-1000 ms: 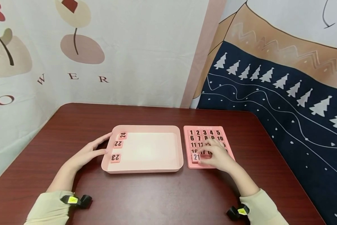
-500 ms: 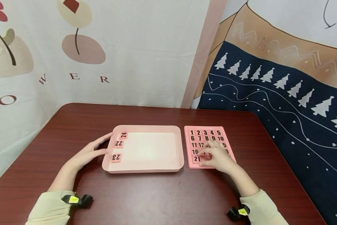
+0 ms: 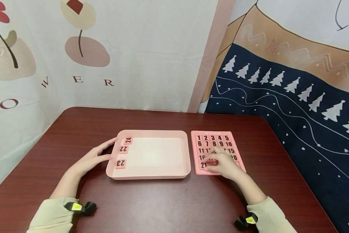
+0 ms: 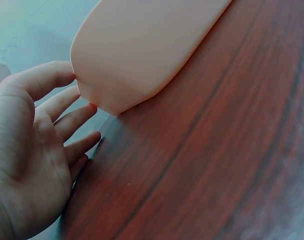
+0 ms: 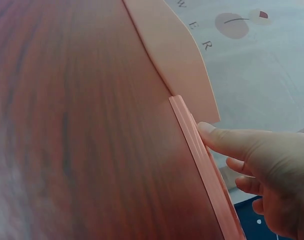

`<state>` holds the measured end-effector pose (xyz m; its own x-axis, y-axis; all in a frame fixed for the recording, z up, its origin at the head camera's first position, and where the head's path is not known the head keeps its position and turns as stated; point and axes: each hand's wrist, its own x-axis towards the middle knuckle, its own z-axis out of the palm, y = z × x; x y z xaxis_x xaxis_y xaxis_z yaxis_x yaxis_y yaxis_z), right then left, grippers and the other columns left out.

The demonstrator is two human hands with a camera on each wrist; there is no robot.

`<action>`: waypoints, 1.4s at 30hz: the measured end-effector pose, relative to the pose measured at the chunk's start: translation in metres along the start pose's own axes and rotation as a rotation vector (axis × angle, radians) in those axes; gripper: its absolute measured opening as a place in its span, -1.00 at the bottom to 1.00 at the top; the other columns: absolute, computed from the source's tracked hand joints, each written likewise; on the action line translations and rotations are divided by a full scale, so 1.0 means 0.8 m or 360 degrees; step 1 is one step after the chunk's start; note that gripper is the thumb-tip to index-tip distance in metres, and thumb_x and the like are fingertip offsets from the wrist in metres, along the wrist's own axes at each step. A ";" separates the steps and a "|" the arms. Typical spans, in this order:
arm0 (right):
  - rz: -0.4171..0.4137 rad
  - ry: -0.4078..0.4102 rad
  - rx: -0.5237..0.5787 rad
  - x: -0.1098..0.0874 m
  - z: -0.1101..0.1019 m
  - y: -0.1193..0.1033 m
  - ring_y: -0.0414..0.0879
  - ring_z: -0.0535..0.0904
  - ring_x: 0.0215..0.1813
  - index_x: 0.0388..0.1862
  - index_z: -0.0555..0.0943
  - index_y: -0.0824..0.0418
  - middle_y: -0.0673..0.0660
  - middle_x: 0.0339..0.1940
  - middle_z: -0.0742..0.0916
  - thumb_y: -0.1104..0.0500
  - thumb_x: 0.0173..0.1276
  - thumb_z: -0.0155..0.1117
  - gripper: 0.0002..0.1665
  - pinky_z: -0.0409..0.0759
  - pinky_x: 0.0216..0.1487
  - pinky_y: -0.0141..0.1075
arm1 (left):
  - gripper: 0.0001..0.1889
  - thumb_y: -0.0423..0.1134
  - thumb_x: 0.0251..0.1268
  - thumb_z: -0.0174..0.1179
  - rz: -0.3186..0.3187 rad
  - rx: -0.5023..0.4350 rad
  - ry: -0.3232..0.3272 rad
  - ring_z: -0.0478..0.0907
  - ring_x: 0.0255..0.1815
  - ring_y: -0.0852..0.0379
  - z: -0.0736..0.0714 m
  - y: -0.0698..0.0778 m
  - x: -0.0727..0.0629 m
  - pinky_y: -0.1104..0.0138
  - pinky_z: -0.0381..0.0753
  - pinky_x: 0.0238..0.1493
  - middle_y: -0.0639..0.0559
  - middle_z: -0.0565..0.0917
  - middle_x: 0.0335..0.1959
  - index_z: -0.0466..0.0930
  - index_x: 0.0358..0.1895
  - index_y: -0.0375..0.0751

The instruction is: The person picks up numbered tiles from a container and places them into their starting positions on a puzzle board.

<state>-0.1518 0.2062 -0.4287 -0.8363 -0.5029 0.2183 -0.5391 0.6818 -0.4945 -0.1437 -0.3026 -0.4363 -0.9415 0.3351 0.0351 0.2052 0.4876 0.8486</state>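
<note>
A shallow pink tray [image 3: 160,177] lies on the table, with number tiles 24 [image 3: 128,140], 22 [image 3: 123,149] and 23 [image 3: 120,163] along its left side. My left hand [image 3: 88,160] touches the tray's left rim with extended fingertips, thumb apart from the other fingers. To the tray's right is a pink number board [image 3: 218,133] filled with numbered tiles in rows. Over its lower part is my right hand [image 3: 222,163], fingers bent and thumb low, with the fingertips at the tile 21 [image 3: 203,165], which sits flat in the bottom-left place. The hand hides several tiles.
The dark red wooden table [image 3: 163,207] reaches back to a pale printed curtain [image 3: 151,64]. A navy cloth with white trees [image 3: 276,106] hangs along the right side. A black wrist camera [image 3: 88,208] is strapped to the left sleeve.
Tile 21, raised and tilted at my right fingertips a second ago, now lies flat in the board's bottom-left place. My right hand has shifted slightly; the left hand stays at the tray.
</note>
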 end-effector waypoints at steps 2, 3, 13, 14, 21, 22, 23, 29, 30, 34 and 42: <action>0.0008 -0.0007 0.0009 0.000 0.001 -0.001 -0.03 0.40 0.03 -0.26 0.76 -0.10 -0.12 -0.20 0.52 0.14 0.01 0.57 -0.73 0.27 0.02 0.02 | -0.31 -0.16 0.36 0.17 0.0002 0.0001 0.0002 -0.02 0.44 0.14 0.000 -0.001 0.000 0.16 0.05 0.28 -0.04 0.12 0.49 0.11 0.51 0.04; 0.0004 -0.0005 0.0009 0.000 0.001 -0.001 -0.04 0.39 0.02 -0.26 0.76 -0.10 -0.12 -0.20 0.51 0.13 0.01 0.57 -0.73 0.25 0.01 0.02 | -0.31 -0.16 0.36 0.17 0.0002 0.0000 0.0002 -0.02 0.44 0.15 0.001 -0.001 0.001 0.20 0.06 0.27 -0.04 0.12 0.49 0.11 0.51 0.05; -0.0244 0.0199 0.0143 0.023 -0.004 -0.042 -0.13 0.37 -0.07 -0.23 0.77 0.03 -0.14 -0.24 0.51 0.12 -0.04 0.60 -0.68 0.25 -0.05 -0.05 | -0.32 -0.18 0.36 0.17 0.0016 -0.0007 0.0005 -0.01 0.43 0.21 0.002 -0.001 0.000 0.42 0.06 0.21 -0.07 0.13 0.48 0.12 0.51 0.02; -0.0274 0.0214 0.0153 0.028 -0.003 -0.050 -0.12 0.37 -0.07 -0.23 0.77 0.03 -0.13 -0.24 0.50 0.12 -0.05 0.60 -0.67 0.25 -0.04 -0.06 | -0.32 -0.18 0.36 0.16 0.0015 -0.0008 0.0005 -0.01 0.42 0.22 0.002 -0.001 0.000 0.43 0.06 0.21 -0.07 0.13 0.48 0.12 0.50 0.03; -0.0395 0.0137 0.0219 0.071 0.025 -0.109 -0.13 0.37 -0.04 -0.15 0.74 0.03 -0.09 -0.18 0.54 0.11 -0.02 0.59 -0.62 0.28 0.02 -0.11 | -0.33 -0.22 0.37 0.16 0.0077 -0.0034 -0.0005 -0.01 0.40 0.35 0.005 -0.002 0.001 0.58 0.05 0.16 -0.10 0.13 0.48 0.12 0.50 -0.05; -0.0414 0.0107 0.0217 0.078 0.031 -0.116 -0.14 0.38 -0.04 -0.13 0.74 0.02 -0.09 -0.18 0.54 0.09 -0.01 0.58 -0.61 0.27 0.04 -0.11 | -0.33 -0.23 0.37 0.16 0.0082 -0.0041 -0.0006 0.00 0.39 0.37 0.005 -0.002 0.002 0.60 0.05 0.15 -0.10 0.14 0.48 0.13 0.50 -0.05; -0.0427 0.0072 0.0210 0.085 0.037 -0.123 -0.16 0.38 -0.04 -0.11 0.73 0.00 -0.10 -0.18 0.54 0.07 0.00 0.57 -0.60 0.26 0.05 -0.12 | -0.33 -0.23 0.36 0.16 0.0085 -0.0045 -0.0006 0.00 0.39 0.37 0.006 -0.003 0.002 0.61 0.04 0.15 -0.10 0.14 0.48 0.13 0.50 -0.06; -0.0457 -0.0094 0.0174 0.123 0.066 -0.153 -0.22 0.39 -0.05 -0.02 0.71 -0.04 -0.05 -0.17 0.57 0.00 0.04 0.54 -0.54 0.27 0.05 -0.23 | -0.33 -0.19 0.37 0.16 0.0062 -0.0038 -0.0020 -0.02 0.42 0.27 0.008 0.000 0.004 0.55 0.05 0.17 -0.04 0.14 0.49 0.12 0.50 0.01; -0.0455 -0.0114 0.0178 0.130 0.070 -0.156 -0.22 0.39 -0.05 -0.01 0.70 -0.04 -0.02 -0.17 0.58 0.00 0.05 0.54 -0.53 0.28 0.05 -0.24 | -0.33 -0.18 0.37 0.16 0.0061 -0.0035 -0.0022 -0.02 0.43 0.25 0.007 0.000 0.004 0.53 0.05 0.18 -0.03 0.14 0.49 0.12 0.50 0.02; -0.0442 -0.0184 0.0153 0.159 0.086 -0.167 -0.23 0.40 -0.06 0.03 0.69 -0.05 0.02 -0.16 0.61 -0.01 0.07 0.53 -0.51 0.28 0.05 -0.30 | -0.33 -0.18 0.37 0.16 0.0048 -0.0015 -0.0011 -0.01 0.42 0.25 0.003 0.000 0.002 0.46 0.07 0.19 -0.04 0.14 0.49 0.13 0.50 0.03; -0.0375 -0.0396 0.0002 0.210 0.116 -0.184 -0.25 0.43 -0.05 0.12 0.65 -0.13 -0.03 -0.07 0.59 -0.05 0.12 0.48 -0.47 0.26 0.10 -0.30 | -0.32 -0.17 0.37 0.16 0.0035 0.0022 -0.0007 -0.01 0.43 0.18 0.000 0.000 0.000 0.22 0.07 0.26 -0.05 0.13 0.49 0.11 0.51 0.03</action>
<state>-0.2041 -0.0277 -0.3972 -0.6385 -0.7610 0.1148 -0.7144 0.5306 -0.4561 -0.1441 -0.3027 -0.4360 -0.9356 0.3494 0.0513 0.2295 0.4911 0.8403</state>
